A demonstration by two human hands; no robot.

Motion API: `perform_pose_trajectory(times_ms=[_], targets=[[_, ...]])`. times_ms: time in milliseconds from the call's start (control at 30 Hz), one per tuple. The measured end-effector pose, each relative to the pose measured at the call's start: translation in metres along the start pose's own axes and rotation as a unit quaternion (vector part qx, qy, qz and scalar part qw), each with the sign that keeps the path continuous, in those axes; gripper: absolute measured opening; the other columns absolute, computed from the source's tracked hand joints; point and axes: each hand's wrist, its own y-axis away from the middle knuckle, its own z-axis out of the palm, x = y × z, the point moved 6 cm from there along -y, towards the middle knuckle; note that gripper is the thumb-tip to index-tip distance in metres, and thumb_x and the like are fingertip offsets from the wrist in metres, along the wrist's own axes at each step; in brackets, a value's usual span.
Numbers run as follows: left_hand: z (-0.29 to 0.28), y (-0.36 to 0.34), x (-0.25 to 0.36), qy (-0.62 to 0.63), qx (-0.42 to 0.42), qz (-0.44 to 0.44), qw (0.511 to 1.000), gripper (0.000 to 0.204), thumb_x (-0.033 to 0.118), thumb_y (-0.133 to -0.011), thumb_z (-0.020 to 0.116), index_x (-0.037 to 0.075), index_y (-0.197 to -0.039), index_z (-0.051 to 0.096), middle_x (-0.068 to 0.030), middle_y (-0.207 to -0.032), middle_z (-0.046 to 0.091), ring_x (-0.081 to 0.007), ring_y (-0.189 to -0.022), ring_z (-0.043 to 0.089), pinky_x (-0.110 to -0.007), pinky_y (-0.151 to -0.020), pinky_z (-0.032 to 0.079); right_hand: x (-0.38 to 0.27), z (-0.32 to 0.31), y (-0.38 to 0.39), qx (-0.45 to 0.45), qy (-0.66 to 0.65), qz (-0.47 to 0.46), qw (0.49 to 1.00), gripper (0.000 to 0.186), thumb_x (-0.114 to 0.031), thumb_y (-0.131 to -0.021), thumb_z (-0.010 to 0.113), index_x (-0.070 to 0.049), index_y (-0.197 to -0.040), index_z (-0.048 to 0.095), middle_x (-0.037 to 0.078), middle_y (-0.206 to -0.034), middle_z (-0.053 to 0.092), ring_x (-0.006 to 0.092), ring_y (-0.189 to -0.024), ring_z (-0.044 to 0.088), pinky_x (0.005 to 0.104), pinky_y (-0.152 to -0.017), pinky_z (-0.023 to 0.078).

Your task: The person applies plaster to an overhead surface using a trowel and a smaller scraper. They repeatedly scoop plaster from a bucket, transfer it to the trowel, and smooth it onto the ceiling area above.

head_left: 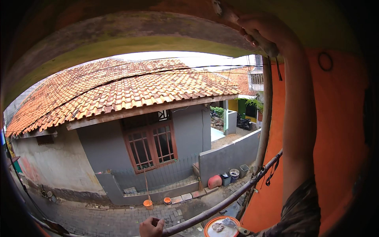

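My right arm reaches up along the right side. At the top, under the beam, my right hand [262, 29] is closed around a pale, stick-like hand tool [229, 15]. The tool's thin end points to the upper left and its thick rounded end sits below my fingers; its exact kind is unclear. Low in the middle, my left hand [151, 227] has its fingers curled round the pole railing [213, 209]. An orange-rimmed bucket [207, 228] with white stuff and a greyish lump in it stands below the railing on the right. A flat tool [244, 231] lies at its rim.
A weathered beam [118, 29] arches overhead. An orange wall [335, 118] and an upright post [263, 118] stand at right; cords hang by them. Beyond the railing lies a paved lane [130, 217] well below, with a grey tile-roofed house [189, 130] and several buckets and bins.
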Motion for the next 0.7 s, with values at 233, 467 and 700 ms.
perform_pose_trajectory(times_ms=[233,467,700], targets=[[0.000,0.002,0.005,0.012,0.016,0.031,0.999,0.031,0.031,-0.084,0.068,0.000,-0.085,0.069,-0.0163,-0.074,0.069,-0.0280,-0.070,0.067,-0.038,-0.065,0.051,0.055,-0.012,0.008,-0.063,-0.311,0.007,0.948,0.026,-0.025,-0.095,0.060,-0.004,-0.109,0.054,0.009,-0.091,0.065,0.0075,-0.064,0.058,0.0211,-0.048,0.050],[0.001,0.001,-0.005,0.002,0.019,0.011,1.000,0.029,0.030,-0.084,0.068,0.001,-0.086,0.070,-0.0159,-0.075,0.069,-0.0277,-0.071,0.068,-0.037,-0.067,0.051,0.060,0.003,0.012,0.005,-0.367,-0.001,0.930,0.026,-0.023,-0.095,0.061,-0.004,-0.110,0.054,0.009,-0.090,0.065,0.0074,-0.062,0.057,0.0202,-0.047,0.049],[-0.001,0.000,0.005,-0.011,0.004,-0.006,1.000,0.028,0.030,-0.084,0.069,0.003,-0.087,0.070,-0.0149,-0.077,0.070,-0.0270,-0.073,0.068,-0.037,-0.067,0.052,0.065,-0.007,0.008,0.077,-0.230,-0.030,0.970,0.024,-0.028,-0.094,0.060,-0.005,-0.097,0.061,0.007,-0.084,0.065,0.0101,-0.060,0.056,0.0262,-0.048,0.047]])
